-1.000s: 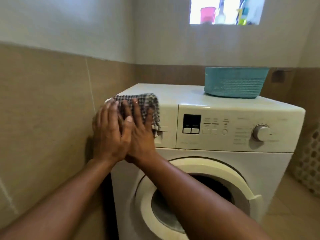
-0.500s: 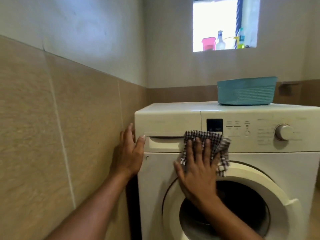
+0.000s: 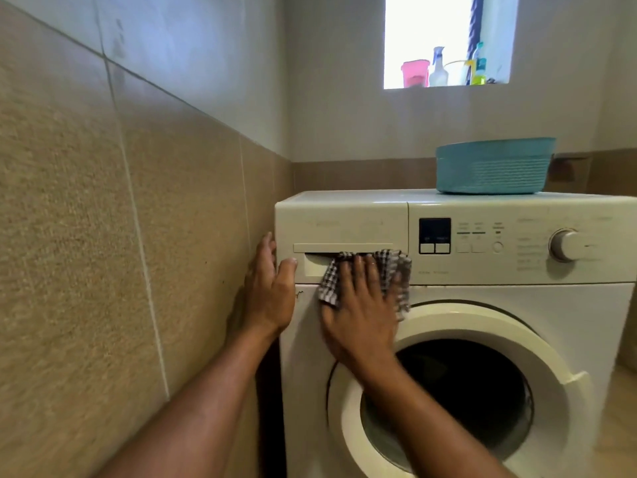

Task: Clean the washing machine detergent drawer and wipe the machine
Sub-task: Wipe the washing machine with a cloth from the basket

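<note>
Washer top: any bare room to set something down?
Yes: the washer top is bare from its left edge to the teal basket. The drawer front is crowded: left hand at the corner, right hand pressing the checked cloth.

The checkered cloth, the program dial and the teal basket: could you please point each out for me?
checkered cloth (image 3: 329, 286), head view, its lower left corner.
program dial (image 3: 568, 244), head view, its round front face.
teal basket (image 3: 493, 170), head view, its front wall.
</note>
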Demonstrator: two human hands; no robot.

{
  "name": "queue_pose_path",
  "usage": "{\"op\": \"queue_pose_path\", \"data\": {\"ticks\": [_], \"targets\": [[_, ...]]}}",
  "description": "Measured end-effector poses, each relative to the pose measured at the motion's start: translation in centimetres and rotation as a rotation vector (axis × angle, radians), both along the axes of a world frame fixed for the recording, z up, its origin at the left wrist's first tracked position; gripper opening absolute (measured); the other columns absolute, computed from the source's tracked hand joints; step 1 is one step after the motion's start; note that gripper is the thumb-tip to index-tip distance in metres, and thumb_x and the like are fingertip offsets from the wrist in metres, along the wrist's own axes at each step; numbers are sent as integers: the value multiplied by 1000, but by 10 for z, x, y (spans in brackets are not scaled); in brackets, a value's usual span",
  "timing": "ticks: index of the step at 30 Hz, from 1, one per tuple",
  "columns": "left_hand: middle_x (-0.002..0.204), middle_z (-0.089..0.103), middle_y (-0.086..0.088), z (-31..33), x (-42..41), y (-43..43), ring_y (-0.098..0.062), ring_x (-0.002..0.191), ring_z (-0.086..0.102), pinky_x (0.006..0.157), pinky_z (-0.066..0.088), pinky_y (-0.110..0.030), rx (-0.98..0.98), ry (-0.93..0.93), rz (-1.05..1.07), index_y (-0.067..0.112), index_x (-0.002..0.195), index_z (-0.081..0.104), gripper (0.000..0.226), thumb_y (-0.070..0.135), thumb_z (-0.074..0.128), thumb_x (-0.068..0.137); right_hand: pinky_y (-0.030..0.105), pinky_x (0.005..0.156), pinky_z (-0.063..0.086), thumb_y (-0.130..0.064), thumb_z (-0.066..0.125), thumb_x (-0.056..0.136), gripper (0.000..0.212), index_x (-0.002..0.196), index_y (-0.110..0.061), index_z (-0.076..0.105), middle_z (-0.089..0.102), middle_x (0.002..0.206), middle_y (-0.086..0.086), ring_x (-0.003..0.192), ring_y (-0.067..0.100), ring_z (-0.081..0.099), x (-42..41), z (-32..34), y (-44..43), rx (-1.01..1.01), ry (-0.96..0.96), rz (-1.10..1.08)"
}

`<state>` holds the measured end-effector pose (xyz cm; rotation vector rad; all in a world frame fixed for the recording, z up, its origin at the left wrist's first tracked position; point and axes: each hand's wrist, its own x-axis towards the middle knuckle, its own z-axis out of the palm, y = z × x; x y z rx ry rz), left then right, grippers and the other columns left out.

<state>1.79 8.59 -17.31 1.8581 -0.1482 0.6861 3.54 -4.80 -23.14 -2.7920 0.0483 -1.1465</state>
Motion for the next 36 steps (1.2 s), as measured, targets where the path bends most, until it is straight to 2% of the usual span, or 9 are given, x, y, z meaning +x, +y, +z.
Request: {"op": "queue_pose_path", "data": {"ticks": [3,7,10,14,17,20,24,29,36], "targets": [[151,51,2,3,-1,0,-16,133,51,113,36,-32,-22,6,-12,21,157,29,81,42,41,80,51,115,-15,-60,30,95,78,157,-15,12,4,165,10,152,27,-8,4,5,46,132,35,51],[152,49,5,-1,-2,1,-16,134,51,114,38,-45,-7,3,-23,28,156,28,81,50,42,79,47,118,5,-42,61,86,74,152,-23,34,30,157,2,147,22,27,11,-6,-15,-202,-101,171],[154,46,8,-5,1,3,-15,134,50,114,39,-47,3,26,-33,34,155,26,83,56,39,77,48,121,6,-26,60,87,74,154,-27,29,21,158,-3,149,14,16,9,-10,-63,-280,-119,187],[148,50,6,4,-3,4,-5,117,48,87,35,-1,-82,35,-44,23,158,25,64,29,46,98,49,122,0,-22,45,85,76,156,-29,21,18,162,-2,152,20,7,14,-26,-49,-436,-137,293],[149,51,3,3,-1,4,-9,120,50,109,34,-24,-101,14,-18,23,158,23,64,31,47,99,50,121,8,-27,48,86,76,156,-29,20,19,163,-2,152,23,13,31,-10,-28,-726,-118,445],[158,41,1,4,7,6,-21,144,39,122,25,-44,-42,-20,60,26,159,22,69,48,43,97,52,121,12,-34,48,89,67,153,-20,32,26,162,3,152,25,13,46,38,18,-712,-168,467],[167,22,1,13,9,3,-16,153,19,125,13,-36,35,-128,79,26,160,18,67,53,34,101,60,118,12,-39,46,96,60,151,-18,34,29,159,9,149,34,16,57,113,63,-763,-93,271],[168,6,13,18,3,-4,-3,154,2,115,-1,-17,141,-161,3,27,161,12,60,41,34,107,51,98,39,-56,26,97,54,136,-27,50,62,129,11,116,36,58,54,160,42,-345,-35,130],[168,9,13,10,9,-3,-2,153,5,117,1,-22,168,-159,-23,31,160,16,65,56,27,101,57,120,-4,-57,20,99,67,158,-30,5,6,165,7,151,34,-3,49,93,4,-489,-187,253]]}}
